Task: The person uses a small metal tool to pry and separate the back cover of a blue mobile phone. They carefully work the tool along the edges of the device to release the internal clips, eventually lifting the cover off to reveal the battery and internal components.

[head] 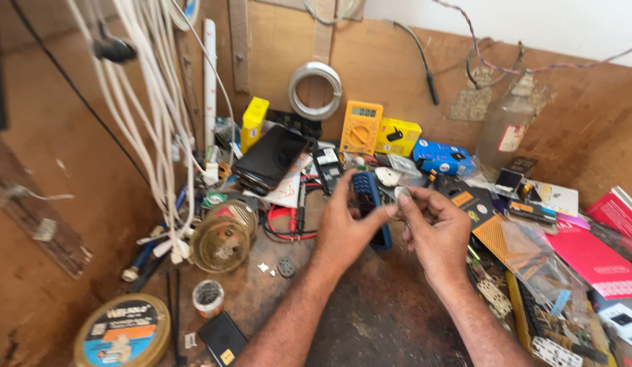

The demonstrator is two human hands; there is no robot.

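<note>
My left hand [346, 228] grips a small blue keypad phone [367, 196] upright above the middle of the workbench, fingers wrapped around its sides. My right hand [435, 228] is beside it to the right, thumb and fingers pinching a small pale round part [402, 194] close to the phone's right edge. Both forearms reach in from the bottom of the view. The phone's lower half is hidden behind my left hand.
A yellow multimeter [361, 127] leans on the back wall beside yellow [397, 136] and blue [443, 158] boxes. Stacked dark phones [271, 160], white cables [152, 109], round tins [222, 241], a red booklet [591, 261] and a clear bottle [505, 129] crowd the worn wooden bench [370, 319].
</note>
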